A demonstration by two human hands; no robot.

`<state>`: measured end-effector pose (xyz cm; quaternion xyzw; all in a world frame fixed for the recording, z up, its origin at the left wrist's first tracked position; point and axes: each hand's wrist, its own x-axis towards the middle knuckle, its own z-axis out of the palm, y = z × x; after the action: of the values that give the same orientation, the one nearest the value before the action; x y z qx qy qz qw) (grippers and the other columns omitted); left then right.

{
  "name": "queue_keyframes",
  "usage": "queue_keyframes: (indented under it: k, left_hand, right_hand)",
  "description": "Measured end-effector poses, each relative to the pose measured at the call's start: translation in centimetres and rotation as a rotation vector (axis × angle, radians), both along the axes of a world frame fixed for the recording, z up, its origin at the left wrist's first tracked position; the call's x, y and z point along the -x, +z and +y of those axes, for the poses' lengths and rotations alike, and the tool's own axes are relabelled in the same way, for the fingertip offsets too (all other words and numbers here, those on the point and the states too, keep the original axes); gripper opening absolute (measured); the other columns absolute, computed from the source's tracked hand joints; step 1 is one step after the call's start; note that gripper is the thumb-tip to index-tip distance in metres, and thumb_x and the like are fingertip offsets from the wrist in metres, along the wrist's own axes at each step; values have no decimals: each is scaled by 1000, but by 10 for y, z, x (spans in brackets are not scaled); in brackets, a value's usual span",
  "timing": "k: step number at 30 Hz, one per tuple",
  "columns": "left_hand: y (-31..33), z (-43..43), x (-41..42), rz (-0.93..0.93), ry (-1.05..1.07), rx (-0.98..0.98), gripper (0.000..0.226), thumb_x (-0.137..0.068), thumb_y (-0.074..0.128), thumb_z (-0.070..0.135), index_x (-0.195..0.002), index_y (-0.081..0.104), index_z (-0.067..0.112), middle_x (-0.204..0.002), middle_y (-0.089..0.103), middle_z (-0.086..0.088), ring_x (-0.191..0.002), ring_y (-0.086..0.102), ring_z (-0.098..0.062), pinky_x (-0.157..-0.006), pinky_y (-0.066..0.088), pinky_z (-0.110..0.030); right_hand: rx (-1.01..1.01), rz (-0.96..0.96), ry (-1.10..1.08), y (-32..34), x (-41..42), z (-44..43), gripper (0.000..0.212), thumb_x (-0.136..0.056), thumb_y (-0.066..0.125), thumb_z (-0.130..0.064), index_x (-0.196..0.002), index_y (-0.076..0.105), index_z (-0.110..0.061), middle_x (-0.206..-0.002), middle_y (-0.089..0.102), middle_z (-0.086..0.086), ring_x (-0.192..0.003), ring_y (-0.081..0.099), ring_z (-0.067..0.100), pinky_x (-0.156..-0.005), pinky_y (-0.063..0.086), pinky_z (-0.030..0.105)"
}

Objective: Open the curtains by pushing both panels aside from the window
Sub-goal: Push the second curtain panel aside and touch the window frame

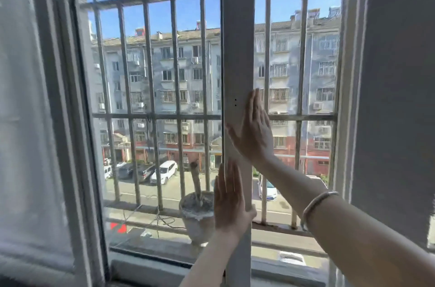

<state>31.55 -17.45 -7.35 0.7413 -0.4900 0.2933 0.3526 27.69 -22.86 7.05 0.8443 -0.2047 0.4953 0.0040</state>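
A white sheer curtain panel (28, 122) hangs at the far left, pulled off the glass. A grey curtain panel (397, 98) hangs at the far right, beside the window. Between them the window is uncovered. My right hand (254, 129) lies flat, fingers up, on the white central window post (237, 39), with a silver bracelet (315, 206) on its wrist. My left hand (229, 197) rests flat on the same post lower down, its thumb around the post's right edge. Neither hand touches a curtain.
Metal security bars (150, 51) run outside the glass. A grey plant pot (197, 213) with a bare stem stands on the outer ledge. The window sill (150, 265) runs along the bottom. Apartment blocks and parked cars lie beyond.
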Motion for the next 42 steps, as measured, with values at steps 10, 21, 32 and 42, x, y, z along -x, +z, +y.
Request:
queue_keyframes:
  k: [10,21,32,42]
  left_hand:
    - [9,55,-70,-21,274,-102,118,-63,76,39,-141,-10,17,-153,5,-12,-140,11,-35,-118,-1,-28]
    - [15,93,-148,94,478,-181,117,-80,63,31,-124,-46,25,-136,-49,0,-129,-41,-22,-92,-39,-23]
    - [34,131,-201,-65,715,-459,133,-73,65,50,-107,-61,23,-121,-64,4,-115,-56,-17,-85,-48,-28]
    - [64,157,-231,-254,842,-636,125,-73,58,60,-119,-47,9,-124,-55,-3,-115,-50,-23,-91,-43,-38]
  right_hand:
    - [146,83,219,25,-73,25,76,-92,41,-34,-144,-7,-7,-156,-4,9,-144,1,20,-115,5,32]
    - [206,254,394,33,-144,54,74,-94,40,-27,-144,-13,-15,-155,-13,4,-143,-9,23,-116,2,39]
    - [161,396,511,39,-210,82,73,-95,35,-34,-142,-20,-20,-152,-24,-5,-142,-13,19,-117,9,44]
    - [195,428,560,42,-254,99,68,-93,18,-50,-141,-19,-20,-150,-24,-5,-141,-14,19,-114,7,43]
